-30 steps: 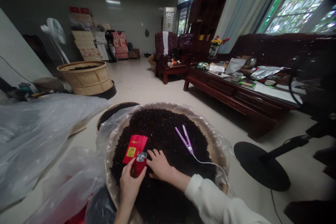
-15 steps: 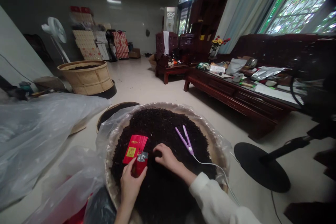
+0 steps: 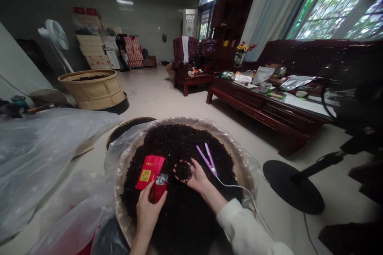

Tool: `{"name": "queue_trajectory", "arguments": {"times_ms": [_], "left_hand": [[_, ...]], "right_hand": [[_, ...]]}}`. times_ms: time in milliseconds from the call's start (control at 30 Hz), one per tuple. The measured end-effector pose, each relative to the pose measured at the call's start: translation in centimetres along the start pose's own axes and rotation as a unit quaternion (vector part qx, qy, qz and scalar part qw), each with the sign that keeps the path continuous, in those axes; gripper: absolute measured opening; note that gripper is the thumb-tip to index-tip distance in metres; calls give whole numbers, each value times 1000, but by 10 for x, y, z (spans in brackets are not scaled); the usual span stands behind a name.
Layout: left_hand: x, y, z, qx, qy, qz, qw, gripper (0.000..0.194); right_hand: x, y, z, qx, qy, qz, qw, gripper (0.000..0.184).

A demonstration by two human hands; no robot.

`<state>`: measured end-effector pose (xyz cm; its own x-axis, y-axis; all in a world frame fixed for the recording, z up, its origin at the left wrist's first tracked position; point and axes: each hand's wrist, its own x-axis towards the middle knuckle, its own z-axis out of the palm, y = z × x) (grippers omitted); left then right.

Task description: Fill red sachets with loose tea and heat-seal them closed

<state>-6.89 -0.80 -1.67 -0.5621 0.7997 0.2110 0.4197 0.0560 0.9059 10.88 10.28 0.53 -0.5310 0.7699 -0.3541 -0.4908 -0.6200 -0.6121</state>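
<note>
A broad round basket point(image 3: 119, 191) lined with clear plastic is full of dark loose tea leaves point(image 3: 176, 137). My left hand point(image 3: 149, 207) pinches a small red packet point(image 3: 159, 192) whose silver inside shows at the top edge. Just behind it, a fanned stack of red packets point(image 3: 150, 170) with a yellow label lies on the leaves. Palm up, my right hand point(image 3: 196, 177) cups a heap of tea leaves point(image 3: 183, 170), to the right of the packet. A purple hand sealer point(image 3: 208, 160), its two arms spread, rests on the leaves beyond that hand.
A white cord point(image 3: 243, 188) runs from the sealer over the basket's right rim. On the right stand a black fan base point(image 3: 295, 187) and a cluttered wooden table point(image 3: 248, 97). Plastic sheeting point(image 3: 50, 147) covers the left floor; a bamboo basket point(image 3: 94, 91) stands behind it.
My right hand has turned from palm down over the leaves to palm up, now holding a heap of them. My left hand still holds the red packet. The view has shifted slightly.
</note>
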Motion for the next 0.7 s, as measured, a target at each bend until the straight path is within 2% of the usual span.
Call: {"name": "queue_trajectory", "arguments": {"times_ms": [100,233,467,567,700], "left_hand": [[-1,-1,0,2,-3,3,1000,70],[-1,-1,3,2,-5,6,1000,71],[0,-7,7,10,-28,1,1000,71],[0,-6,7,4,-20,5,1000,71],[-1,-2,6,-2,-13,2,1000,70]], "right_hand": [[-1,-2,5,116,-5,23,993,49],[-3,-3,7,152,-17,23,988,52],[-8,-9,13,157,-8,19,987,47],[-6,-8,12,155,-11,18,988,46],[2,-4,5,67,-47,-13,997,48]]}}
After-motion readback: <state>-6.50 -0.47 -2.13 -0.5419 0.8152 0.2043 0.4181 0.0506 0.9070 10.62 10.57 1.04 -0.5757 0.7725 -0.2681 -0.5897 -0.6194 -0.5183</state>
